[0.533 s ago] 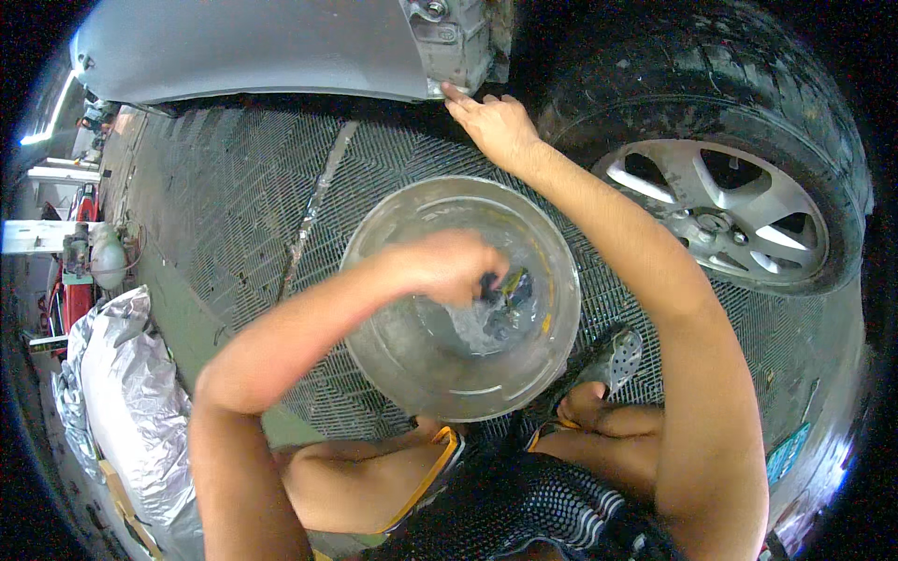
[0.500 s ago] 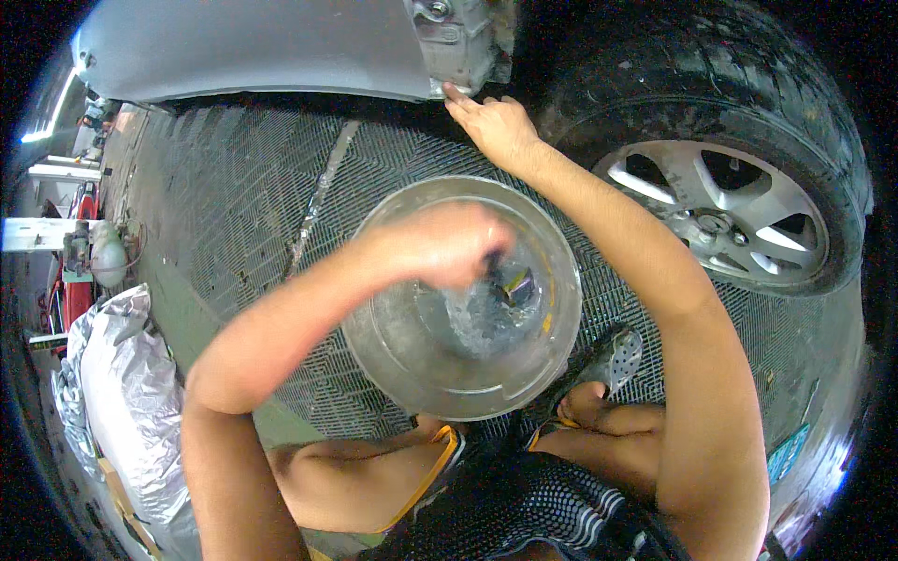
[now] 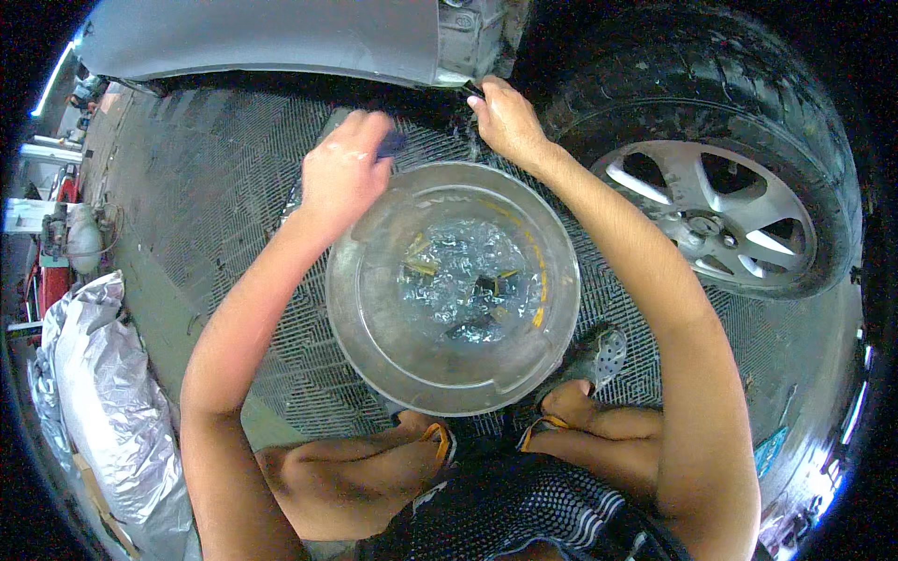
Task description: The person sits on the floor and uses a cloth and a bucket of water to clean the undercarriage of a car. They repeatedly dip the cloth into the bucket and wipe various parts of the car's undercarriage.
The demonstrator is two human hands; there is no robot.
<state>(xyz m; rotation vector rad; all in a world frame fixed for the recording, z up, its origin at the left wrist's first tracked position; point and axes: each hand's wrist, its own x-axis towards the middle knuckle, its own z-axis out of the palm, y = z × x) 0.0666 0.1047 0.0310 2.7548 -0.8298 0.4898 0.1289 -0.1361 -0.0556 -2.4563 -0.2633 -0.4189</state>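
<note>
A round, translucent grey bucket (image 3: pixel 360 346) stands between my feet, its water (image 3: pixel 449 313) rippling around several small dark and yellowish pieces. My left hand (image 3: pixel 346 164) is above the floor, just beyond the bucket's far left rim. Its fingers are closed on a small dark blue-black piece (image 3: pixel 391 144), blurred by motion. At the lower rear corner of a grey car panel (image 3: pixel 281 42), my right hand (image 3: pixel 510 122) pinches a thin dark strip (image 3: pixel 473 90). Whether that strip belongs to the car I cannot tell.
A car wheel (image 3: pixel 706 224) with a black tyre is close beside my right forearm. Black textured matting (image 3: pixel 243 187) covers the floor under the bucket. Crumpled silver sheeting (image 3: pixel 108 374) lies at the left, below a white-and-red machine (image 3: pixel 70 234).
My left hand has come out of the bucket and moved forward and left, holding the dark piece. My right fingers have curled at the panel corner. The water now ripples widely.
</note>
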